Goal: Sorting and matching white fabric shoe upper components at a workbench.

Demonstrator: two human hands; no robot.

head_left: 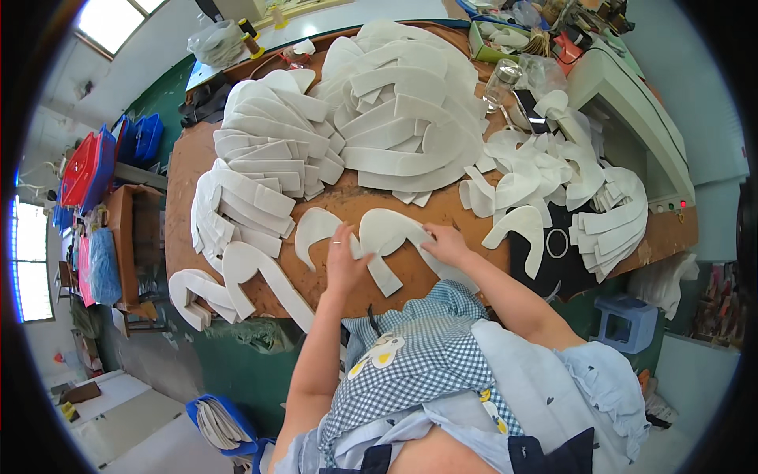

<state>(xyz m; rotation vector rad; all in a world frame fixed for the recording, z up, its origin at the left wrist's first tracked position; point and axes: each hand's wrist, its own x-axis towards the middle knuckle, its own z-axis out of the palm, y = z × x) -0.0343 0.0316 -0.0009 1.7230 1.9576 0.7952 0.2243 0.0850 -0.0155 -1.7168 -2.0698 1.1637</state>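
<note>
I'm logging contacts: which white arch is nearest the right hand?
The arch between left hand and right hand; the latter overlaps its right side, others lie farther off.

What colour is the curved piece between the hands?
The curved piece is white, showing best in the head view.

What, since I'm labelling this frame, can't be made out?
All in the head view:
Right end of the white, flat U-shaped piece: hidden behind the checked blue-and-white cloth apron.
Whether the bare right hand pinches or merely touches it: fingers' undersides hidden.
Right side of the white curved piece at left: partly covered by the bare left hand.
Lower layers of the large white heap: under upper pieces.
</note>
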